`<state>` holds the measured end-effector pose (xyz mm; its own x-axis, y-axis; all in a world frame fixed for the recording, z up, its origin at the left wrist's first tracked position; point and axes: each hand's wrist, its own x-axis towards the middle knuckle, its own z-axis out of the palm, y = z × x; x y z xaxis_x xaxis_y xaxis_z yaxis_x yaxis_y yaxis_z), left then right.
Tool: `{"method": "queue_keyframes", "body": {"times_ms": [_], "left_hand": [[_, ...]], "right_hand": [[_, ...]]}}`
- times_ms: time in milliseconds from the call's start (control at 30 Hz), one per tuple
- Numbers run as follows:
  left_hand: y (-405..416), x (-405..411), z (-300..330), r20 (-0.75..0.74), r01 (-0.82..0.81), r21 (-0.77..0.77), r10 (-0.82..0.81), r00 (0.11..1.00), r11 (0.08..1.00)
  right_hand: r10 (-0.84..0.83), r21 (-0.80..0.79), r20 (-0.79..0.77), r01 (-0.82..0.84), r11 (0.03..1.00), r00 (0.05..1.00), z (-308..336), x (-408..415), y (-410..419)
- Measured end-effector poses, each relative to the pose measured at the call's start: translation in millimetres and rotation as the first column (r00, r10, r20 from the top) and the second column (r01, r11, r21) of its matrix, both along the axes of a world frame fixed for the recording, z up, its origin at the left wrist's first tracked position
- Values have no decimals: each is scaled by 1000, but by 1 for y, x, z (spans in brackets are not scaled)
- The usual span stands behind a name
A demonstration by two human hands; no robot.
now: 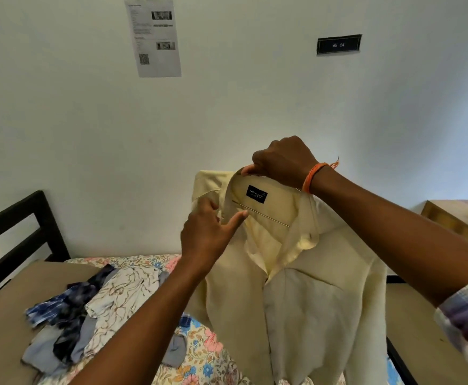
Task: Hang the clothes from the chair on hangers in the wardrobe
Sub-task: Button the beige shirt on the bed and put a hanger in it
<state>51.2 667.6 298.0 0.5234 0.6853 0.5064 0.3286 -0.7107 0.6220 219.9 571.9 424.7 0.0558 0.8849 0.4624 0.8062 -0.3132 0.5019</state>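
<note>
In the middle of the frame a pale yellow shirt [296, 287] hangs in the air, held up by both hands in front of a white wall [227, 107]. The right hand [281, 162], with an orange band [312, 176] on its wrist, pinches the back of the collar at the top, while the left hand [208, 232] grips the shirt's shoulder edge, thumb stretched toward the collar. At lower left, a heap of other clothes [88, 315] lies on a bed [2, 315] with a flowered sheet [205, 357].
</note>
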Motion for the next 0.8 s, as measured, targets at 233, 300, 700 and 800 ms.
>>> {"method": "queue_keyframes", "body": {"times_ms": [233, 300, 700, 800], "left_hand": [[-3, 30, 31, 89, -46, 270, 23, 996, 962], [3, 33, 50, -8, -42, 385, 49, 999, 922], [1, 54, 86, -186, 244, 481, -174, 967, 842], [-10, 59, 92, -206, 249, 401, -178, 962, 882]], "right_hand": [[121, 124, 113, -135, 983, 986, -10, 19, -24], [115, 68, 135, -125, 990, 984, -16, 27, -34], [36, 241, 4, -36, 970, 999, -9, 51, -64], [128, 212, 66, -139, 967, 990, -14, 40, -58]]}}
